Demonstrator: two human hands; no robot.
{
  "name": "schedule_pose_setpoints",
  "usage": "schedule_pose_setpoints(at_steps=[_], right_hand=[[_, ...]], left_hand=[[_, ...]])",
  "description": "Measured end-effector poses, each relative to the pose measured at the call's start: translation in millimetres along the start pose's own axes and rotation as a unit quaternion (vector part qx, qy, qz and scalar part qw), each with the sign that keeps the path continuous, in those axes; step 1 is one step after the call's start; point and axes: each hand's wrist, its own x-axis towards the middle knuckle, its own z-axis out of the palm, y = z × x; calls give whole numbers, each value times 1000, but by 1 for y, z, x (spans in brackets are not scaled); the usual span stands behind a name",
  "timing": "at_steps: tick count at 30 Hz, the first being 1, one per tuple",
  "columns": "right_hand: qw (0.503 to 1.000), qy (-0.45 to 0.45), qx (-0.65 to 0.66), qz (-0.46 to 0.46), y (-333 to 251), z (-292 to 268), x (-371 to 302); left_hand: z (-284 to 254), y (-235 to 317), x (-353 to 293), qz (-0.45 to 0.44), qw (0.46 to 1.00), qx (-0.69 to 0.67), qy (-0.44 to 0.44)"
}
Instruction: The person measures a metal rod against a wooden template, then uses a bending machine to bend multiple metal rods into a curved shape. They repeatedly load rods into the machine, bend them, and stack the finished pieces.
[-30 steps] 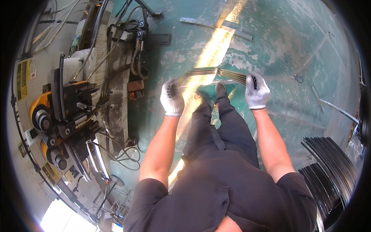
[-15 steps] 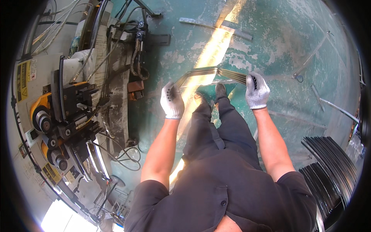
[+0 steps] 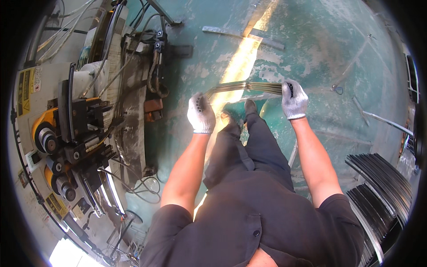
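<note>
Gloved left hand (image 3: 201,114) and right hand (image 3: 295,100) are closed around opposite ends of a bundle of slender metallic pieces (image 3: 231,87), raised above the green floor (image 3: 307,58) and seemingly kinked midway. It looks stiff, fairly light, and smooth enough for pieces to slip lengthwise; a firm grip at both ends should suit. Farther off, a flat bar (image 3: 218,30) lies on the floor.

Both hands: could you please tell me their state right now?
Left hand: closed, holding the bundled strips by their left end.
Right hand: closed, holding their right end.
</note>
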Motion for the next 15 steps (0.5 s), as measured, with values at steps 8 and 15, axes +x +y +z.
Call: schedule_pose_setpoints(at_steps=[8, 15], right_hand=[[1000, 8, 4, -1, 2, 3, -8], [999, 30, 9, -9, 0, 1, -19]], left_hand=[[-3, -11, -3, 41, 999, 14, 3], [-11, -12, -2, 93, 995, 30, 3]])
